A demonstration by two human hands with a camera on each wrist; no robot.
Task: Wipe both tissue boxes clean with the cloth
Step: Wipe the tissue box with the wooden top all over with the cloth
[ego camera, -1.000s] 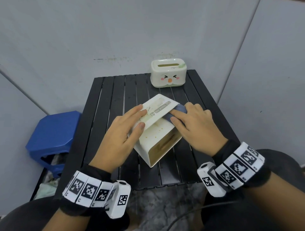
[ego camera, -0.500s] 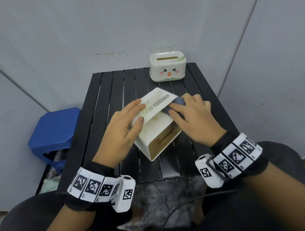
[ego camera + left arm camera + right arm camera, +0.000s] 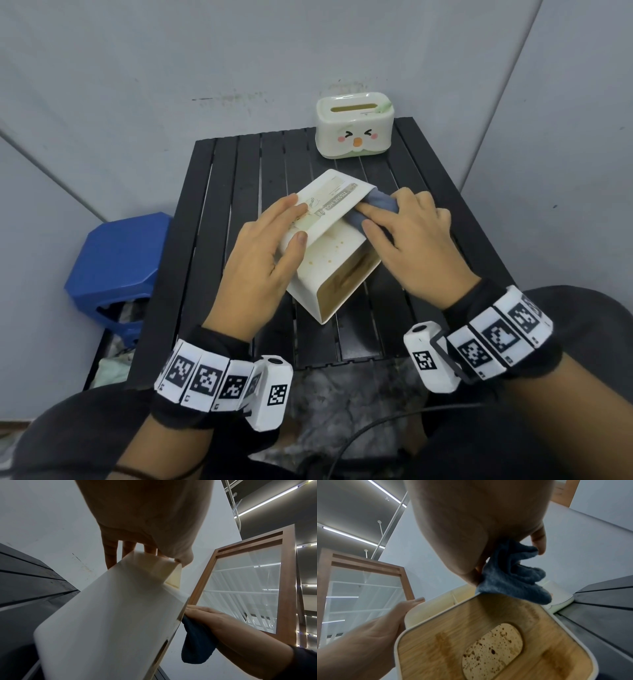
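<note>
A white tissue box (image 3: 329, 260) with a wooden lid (image 3: 488, 642) lies on its side in the middle of the black slatted table (image 3: 239, 171). My left hand (image 3: 296, 219) holds it, fingers across the labelled top face and thumb on the near stained face. My right hand (image 3: 366, 216) grips a bunched blue-grey cloth (image 3: 380, 202) and presses it against the box's far right edge. The cloth (image 3: 513, 577) sits crumpled under the fingers, just above the lid rim. A second, cream tissue box (image 3: 354, 128) with a cartoon face stands upright at the table's back right, untouched.
Grey walls close in behind and to the right of the table. A blue plastic stool (image 3: 116, 260) stands on the floor to the left. My knees are under the table's near edge, with a dark cable across them.
My right hand has slid the cloth slightly toward the box's far corner. The left hand and the box have stayed in place; the head view has tilted a little.
</note>
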